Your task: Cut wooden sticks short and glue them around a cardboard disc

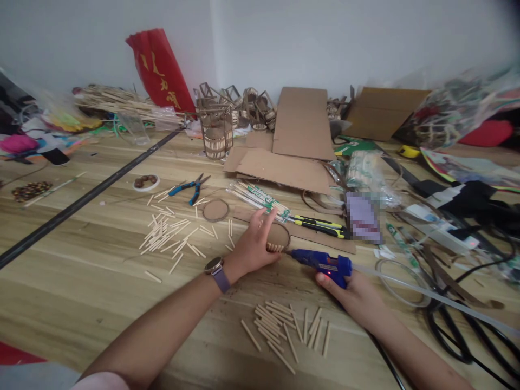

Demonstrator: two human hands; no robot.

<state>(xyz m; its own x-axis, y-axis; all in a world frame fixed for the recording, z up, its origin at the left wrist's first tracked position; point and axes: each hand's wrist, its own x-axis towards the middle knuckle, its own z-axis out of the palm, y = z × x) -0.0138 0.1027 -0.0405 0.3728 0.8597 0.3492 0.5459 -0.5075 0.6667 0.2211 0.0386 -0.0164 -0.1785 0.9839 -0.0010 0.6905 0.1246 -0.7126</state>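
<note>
My left hand is curved around the left side of a round cardboard disc, its thumb at the near edge and its fingers on the far side. Several short wooden sticks stand in a row along the disc's near rim, next to the thumb. In my right hand is a blue glue gun, its small light glowing red. The gun's nozzle points left and reaches the row of sticks. A clear glue stick trails from its back. Part of the disc is hidden behind my left hand.
Cut sticks lie in a near pile and a left pile. Beyond are pliers, another cardboard disc, utility knives and cardboard sheets. Small stick baskets stand behind; black cables coil at right.
</note>
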